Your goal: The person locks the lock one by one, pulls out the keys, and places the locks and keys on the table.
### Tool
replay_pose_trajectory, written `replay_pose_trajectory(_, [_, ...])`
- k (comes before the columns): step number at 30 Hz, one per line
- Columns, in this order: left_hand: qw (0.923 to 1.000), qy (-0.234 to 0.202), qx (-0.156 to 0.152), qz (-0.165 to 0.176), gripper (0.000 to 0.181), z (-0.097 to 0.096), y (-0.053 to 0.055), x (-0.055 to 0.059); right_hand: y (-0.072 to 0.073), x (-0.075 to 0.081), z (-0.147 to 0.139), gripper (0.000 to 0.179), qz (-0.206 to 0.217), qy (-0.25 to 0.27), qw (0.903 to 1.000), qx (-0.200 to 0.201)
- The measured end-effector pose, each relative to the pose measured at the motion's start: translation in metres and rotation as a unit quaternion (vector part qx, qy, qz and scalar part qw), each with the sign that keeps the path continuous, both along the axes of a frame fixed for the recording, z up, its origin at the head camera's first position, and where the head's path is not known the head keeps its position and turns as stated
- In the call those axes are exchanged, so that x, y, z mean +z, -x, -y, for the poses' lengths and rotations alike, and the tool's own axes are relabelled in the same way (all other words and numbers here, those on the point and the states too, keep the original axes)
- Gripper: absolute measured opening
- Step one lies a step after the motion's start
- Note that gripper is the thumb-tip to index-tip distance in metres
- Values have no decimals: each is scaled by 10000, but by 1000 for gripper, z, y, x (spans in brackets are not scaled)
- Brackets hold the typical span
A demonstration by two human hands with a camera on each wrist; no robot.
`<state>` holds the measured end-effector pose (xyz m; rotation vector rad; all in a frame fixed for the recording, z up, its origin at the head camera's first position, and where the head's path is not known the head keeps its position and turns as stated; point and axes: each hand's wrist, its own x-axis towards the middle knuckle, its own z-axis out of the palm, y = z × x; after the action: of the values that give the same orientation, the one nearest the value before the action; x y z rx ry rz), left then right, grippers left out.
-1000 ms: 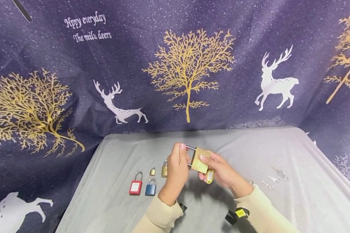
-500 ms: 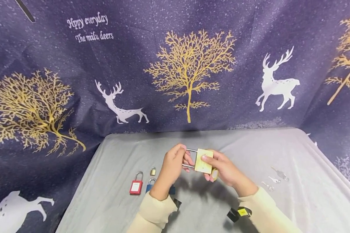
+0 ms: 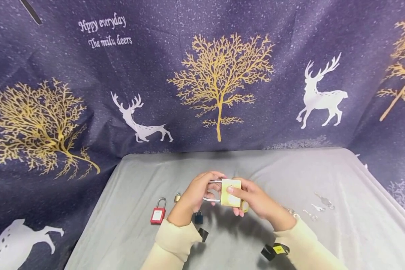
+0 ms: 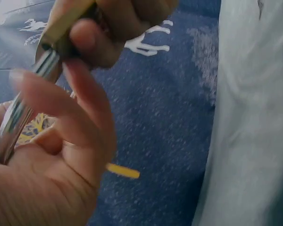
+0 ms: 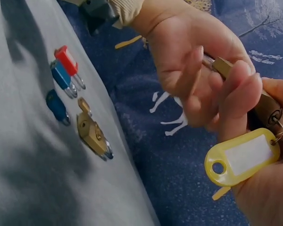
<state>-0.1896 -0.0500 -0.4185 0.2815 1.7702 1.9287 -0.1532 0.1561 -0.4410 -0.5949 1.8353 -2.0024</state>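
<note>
A large brass padlock [image 3: 231, 198] is held sideways above the table, its silver shackle [image 3: 211, 200] toward the left. My right hand [image 3: 256, 198] grips the brass body, thumb on its front face. My left hand [image 3: 196, 190] curls round the shackle; in the left wrist view the metal bar runs across the palm and fingers reach to the body. The right wrist view shows a key in the keyhole [image 5: 275, 117] at the body's end, with a yellow key tag [image 5: 245, 157] hanging from its ring. Whether both shackle legs sit in the body I cannot tell.
On the grey-covered table stand a red padlock [image 3: 158, 215], a small brass padlock [image 3: 177, 197], a dark blue padlock [image 3: 198, 218], another blue padlock [image 5: 61, 74] and a bigger brass padlock [image 5: 91, 134]. Several loose keys [image 3: 318, 208] lie at the right. A printed curtain [image 3: 273, 131] hangs behind.
Both hands and the padlock first shifted right, then left and lower, and the padlock's body turned more upright. My left hand's fingers have moved from the shackle's bend along toward the body.
</note>
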Motion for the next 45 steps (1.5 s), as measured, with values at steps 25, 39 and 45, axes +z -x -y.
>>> replay_pose_trajectory(25, [9891,-1328,414,-475,39,-18,-4,-9,-6,3,7,54,-356,-243,9990,-149])
replay_pose_trajectory(39, [9856,-1535,709,98,37,-23,0,-17,2,-1,5,48,192,-226,9991,-300])
replay_pose_trajectory(45, [9847,-1484,882,236,32,-20,5,-20,3,-3,4,37,316,-284,9987,-279])
